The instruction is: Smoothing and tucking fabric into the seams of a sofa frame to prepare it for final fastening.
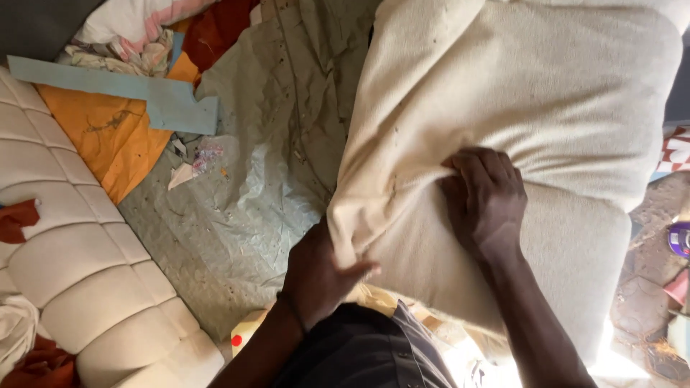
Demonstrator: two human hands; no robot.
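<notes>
Workshop floor covered by a pale green plastic sheet, seen from above, with upholstery work at the centre. Right hand: fingers bent and pressed into a fold of the cream fabric cover, pinching it against the padded cushion beneath. Left hand: below and to the left of the right hand, closed on the hanging lower edge of the same cover, thumb lying over the cloth. Cover lies draped over the cushion, bunched between the two hands and smooth farther up. Step in hand, as judged: fitting the cover, drawing it taut across the padding. Next move would seem to call for an even pull from both hands so the fold under the right hand flattens without slipping. Farther left of the left hand: a tufted cream seat panel, orange cloth, a light blue board and paper scraps.
</notes>
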